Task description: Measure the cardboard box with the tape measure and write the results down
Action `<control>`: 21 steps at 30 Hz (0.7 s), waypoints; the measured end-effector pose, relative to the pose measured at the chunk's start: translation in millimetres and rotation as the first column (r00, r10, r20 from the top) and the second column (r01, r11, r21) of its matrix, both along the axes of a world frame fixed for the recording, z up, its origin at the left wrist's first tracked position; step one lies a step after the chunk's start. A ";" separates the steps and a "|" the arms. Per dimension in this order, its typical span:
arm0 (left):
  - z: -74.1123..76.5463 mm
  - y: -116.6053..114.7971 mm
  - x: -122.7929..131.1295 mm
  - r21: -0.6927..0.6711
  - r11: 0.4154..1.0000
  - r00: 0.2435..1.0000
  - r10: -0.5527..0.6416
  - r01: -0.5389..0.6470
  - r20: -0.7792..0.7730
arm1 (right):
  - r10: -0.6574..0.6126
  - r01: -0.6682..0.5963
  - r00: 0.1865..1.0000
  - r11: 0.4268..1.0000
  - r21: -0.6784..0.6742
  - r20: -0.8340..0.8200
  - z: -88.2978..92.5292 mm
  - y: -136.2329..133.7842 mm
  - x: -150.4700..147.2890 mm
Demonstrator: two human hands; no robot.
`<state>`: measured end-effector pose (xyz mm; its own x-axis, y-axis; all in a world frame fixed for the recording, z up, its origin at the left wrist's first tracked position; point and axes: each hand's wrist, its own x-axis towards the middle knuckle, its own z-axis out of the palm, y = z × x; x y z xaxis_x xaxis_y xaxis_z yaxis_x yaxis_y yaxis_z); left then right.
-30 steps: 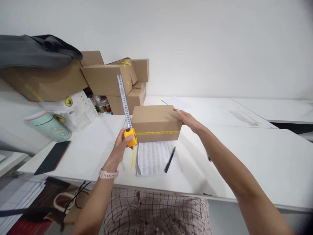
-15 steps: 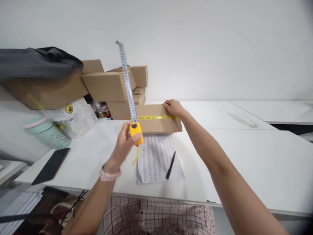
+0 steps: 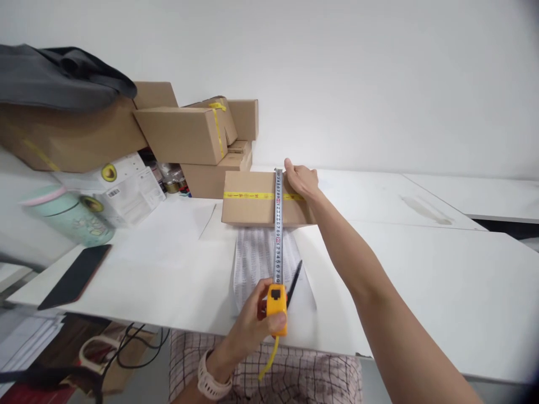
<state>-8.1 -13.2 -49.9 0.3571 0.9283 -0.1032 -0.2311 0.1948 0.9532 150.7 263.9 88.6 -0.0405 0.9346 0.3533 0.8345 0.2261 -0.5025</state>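
Note:
My left hand (image 3: 252, 320) is closed around a yellow tape measure (image 3: 277, 306) near the table's front edge. Its silver blade (image 3: 278, 224) runs away from me across the top of a taped cardboard box (image 3: 252, 210), the hooked tip at the box's far edge. At the box's far right, my right hand (image 3: 302, 180) rests on top by the blade's tip, thumb raised and the other fingers partly hidden. Under the blade, in front of the box, lie printed sheets (image 3: 255, 252) with a black pen (image 3: 295, 278) on them.
Stacked cardboard boxes (image 3: 177, 134) stand at the back left, beside a larger box with a dark bag (image 3: 54, 78) over it. A mint green bottle (image 3: 69, 216) and a dark flat phone-like slab (image 3: 78, 275) are at the left. A wall rises behind the white table (image 3: 400, 275).
The tape measure has come down and right toward me, its blade swinging from raised in the air to lying over the box. My right hand has shifted slightly along the box's far edge.

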 end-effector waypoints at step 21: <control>-20.6 4.9 0.4 -0.125 0.991 0.995 -0.056 0.046 -0.078 | -0.040 0.038 0.998 0.998 0.047 0.038 1.3 -4.7 -7.9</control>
